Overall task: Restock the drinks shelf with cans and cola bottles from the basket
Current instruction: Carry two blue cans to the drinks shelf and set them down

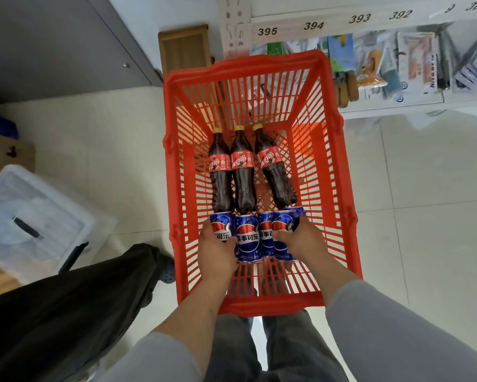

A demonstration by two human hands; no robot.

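Tiled floor by the shelves, red basket (259,67): left hand (216,255) and right hand (295,241) each wrap an end can of the blue can row (248,238), cola bottles (243,175) lying lengthwise just beyond the grip

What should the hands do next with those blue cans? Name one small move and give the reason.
Probably lift both end cans straight up out of the red basket. The left hand already curls round the leftmost blue can, and the right hand grips the can at the right end of the row. The three cola bottles lie untouched beyond the cans.
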